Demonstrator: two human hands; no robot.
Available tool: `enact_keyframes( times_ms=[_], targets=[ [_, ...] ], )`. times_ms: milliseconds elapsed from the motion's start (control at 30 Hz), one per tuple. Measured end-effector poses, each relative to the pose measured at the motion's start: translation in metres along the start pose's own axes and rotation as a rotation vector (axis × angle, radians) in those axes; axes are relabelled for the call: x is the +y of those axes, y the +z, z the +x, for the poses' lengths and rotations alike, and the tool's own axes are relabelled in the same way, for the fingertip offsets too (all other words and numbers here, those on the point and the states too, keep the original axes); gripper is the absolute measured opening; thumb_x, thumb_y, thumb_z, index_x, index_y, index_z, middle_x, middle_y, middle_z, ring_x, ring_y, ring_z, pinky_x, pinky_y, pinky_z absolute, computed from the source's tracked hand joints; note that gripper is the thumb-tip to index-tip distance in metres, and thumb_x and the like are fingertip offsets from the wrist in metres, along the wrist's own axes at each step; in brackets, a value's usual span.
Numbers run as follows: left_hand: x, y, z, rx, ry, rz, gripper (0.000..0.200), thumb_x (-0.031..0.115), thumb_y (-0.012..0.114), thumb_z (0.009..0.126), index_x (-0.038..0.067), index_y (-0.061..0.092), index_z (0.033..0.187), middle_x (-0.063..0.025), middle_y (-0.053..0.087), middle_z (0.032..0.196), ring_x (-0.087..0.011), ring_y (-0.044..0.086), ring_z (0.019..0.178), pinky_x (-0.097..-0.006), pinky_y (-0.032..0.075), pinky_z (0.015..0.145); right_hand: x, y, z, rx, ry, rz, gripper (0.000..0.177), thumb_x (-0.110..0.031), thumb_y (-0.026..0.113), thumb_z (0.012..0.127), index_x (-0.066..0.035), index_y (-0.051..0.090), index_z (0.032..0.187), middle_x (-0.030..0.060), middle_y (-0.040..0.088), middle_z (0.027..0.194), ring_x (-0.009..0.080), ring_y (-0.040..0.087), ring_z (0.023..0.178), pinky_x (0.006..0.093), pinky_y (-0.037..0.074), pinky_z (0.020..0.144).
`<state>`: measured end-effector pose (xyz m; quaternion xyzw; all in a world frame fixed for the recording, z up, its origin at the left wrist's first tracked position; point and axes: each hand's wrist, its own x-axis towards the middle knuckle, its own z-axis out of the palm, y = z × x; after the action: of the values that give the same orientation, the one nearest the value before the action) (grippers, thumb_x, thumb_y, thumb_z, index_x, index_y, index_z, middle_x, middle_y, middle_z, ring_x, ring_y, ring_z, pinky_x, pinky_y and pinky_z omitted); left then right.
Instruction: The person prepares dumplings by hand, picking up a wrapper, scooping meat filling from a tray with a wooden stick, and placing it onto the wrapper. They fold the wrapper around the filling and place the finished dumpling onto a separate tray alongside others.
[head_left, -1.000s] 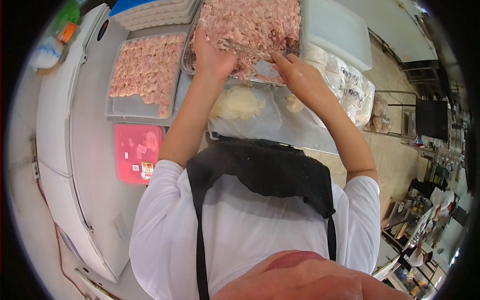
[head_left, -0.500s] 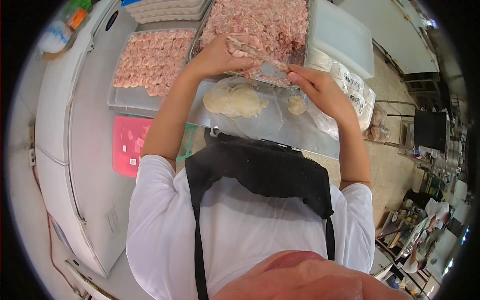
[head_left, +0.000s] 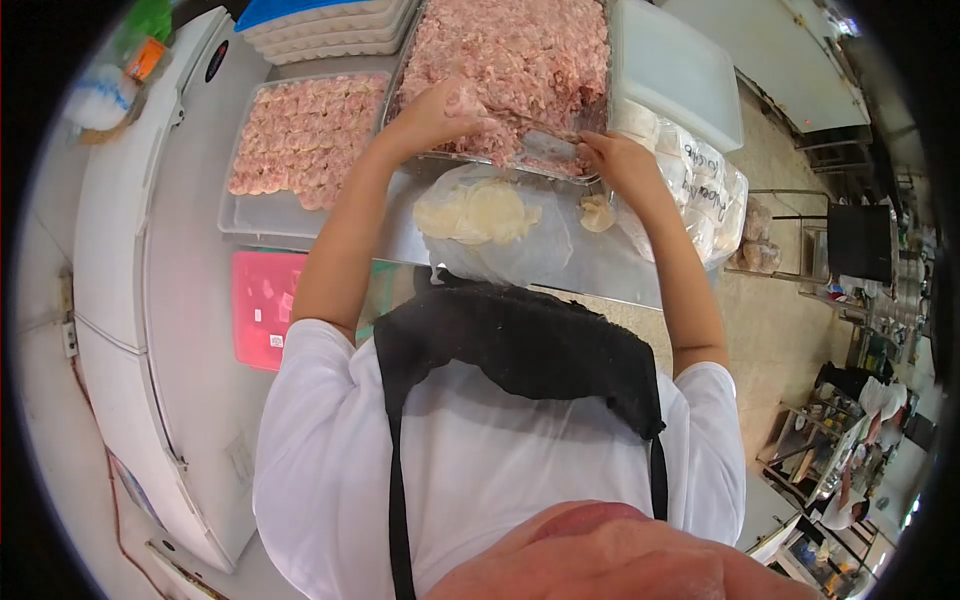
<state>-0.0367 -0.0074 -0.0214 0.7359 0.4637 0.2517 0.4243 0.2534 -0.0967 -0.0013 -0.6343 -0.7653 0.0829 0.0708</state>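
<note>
My left hand [head_left: 437, 118] curls around a dumpling [head_left: 464, 98] with pink minced filling, over the near left edge of the meat tray. Its wrapper is mostly hidden by my fingers. My right hand [head_left: 622, 163] grips one end of a thin, meat-coated spatula [head_left: 545, 127], whose tip points left into the minced meat [head_left: 510, 60]. That meat fills most of a deep clear tray [head_left: 596, 176], and the bottom shows near my right hand. Below my hands, round pale wrappers [head_left: 478, 212] lie overlapping on a plastic sheet, with a smaller wrapper piece [head_left: 597, 212] to their right.
A tray [head_left: 262, 222] at left holds rows of filled dumplings [head_left: 305, 140]. Stacked white trays [head_left: 325, 30] stand behind it. On the right are bagged white packs [head_left: 705, 190] and a translucent lidded container [head_left: 675, 75]. A pink lid [head_left: 262, 325] is below left. People work far right.
The spatula has dropped from the filling in my left hand down to the meat in the tray. My right hand has moved slightly right. The camera view has shifted a little.
</note>
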Motion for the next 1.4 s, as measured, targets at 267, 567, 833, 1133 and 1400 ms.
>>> enact_keyframes(
  times_ms=[267,567,833,1133,1400],
  targets=[
    [0.045,-0.003,-0.023,-0.185,0.117,0.024,0.062,0.034,0.076,0.071,0.006,0.055,0.123,-0.018,0.059,0.117,-0.0246,0.058,0.108,-0.0349,0.043,0.095,-0.025,-0.035,-0.025,-0.102,-0.144,0.66,0.036,-0.031,0.056,0.094,-0.003,0.062,0.115,0.0142,0.066,0.108,0.0222,0.063,0.096,0.0307,0.047,0.084],
    [0.032,0.008,-0.041,0.036,0.191,0.074,0.067,0.034,0.078,0.069,-0.002,0.055,0.12,-0.0157,0.063,0.11,-0.0249,0.059,0.101,-0.0345,0.046,0.088,-0.032,-0.044,-0.028,0.208,-0.389,0.177,0.028,-0.027,0.059,0.09,-0.007,0.067,0.107,0.0123,0.065,0.086,0.0301,0.062,0.074,0.0355,0.048,0.068],
    [0.046,-0.031,-0.077,-0.087,-0.037,-0.166,0.068,0.038,0.081,0.069,0.002,0.057,0.121,-0.0147,0.06,0.112,-0.0189,0.062,0.091,-0.0328,0.048,0.081,-0.076,-0.057,-0.03,0.047,-0.298,0.376,0.031,-0.027,0.057,0.092,-0.003,0.063,0.11,0.0166,0.065,0.097,0.0309,0.062,0.084,0.0346,0.048,0.074],
    [-0.064,-0.134,-0.152,0.062,-0.109,0.178,0.058,0.028,0.077,0.07,0.002,0.058,0.118,-0.0086,0.063,0.098,-0.0166,0.061,0.087,-0.0296,0.046,0.081,-0.1,-0.005,-0.026,0.002,-0.064,0.613,0.036,-0.028,0.059,0.093,0.001,0.061,0.115,0.0084,0.066,0.097,0.0142,0.059,0.088,0.0283,0.047,0.078],
    [-0.137,-0.132,-0.185,0.076,-0.069,0.48,0.066,0.026,0.069,0.073,0.005,0.046,0.13,-0.0236,0.062,0.101,-0.0352,0.06,0.092,-0.0419,0.048,0.079,-0.121,0.023,-0.036,0.05,0.16,0.8,0.035,-0.025,0.062,0.091,0.002,0.062,0.114,-0.0034,0.054,0.08,0.006,0.043,0.07,0.0202,0.039,0.063]
  ],
)
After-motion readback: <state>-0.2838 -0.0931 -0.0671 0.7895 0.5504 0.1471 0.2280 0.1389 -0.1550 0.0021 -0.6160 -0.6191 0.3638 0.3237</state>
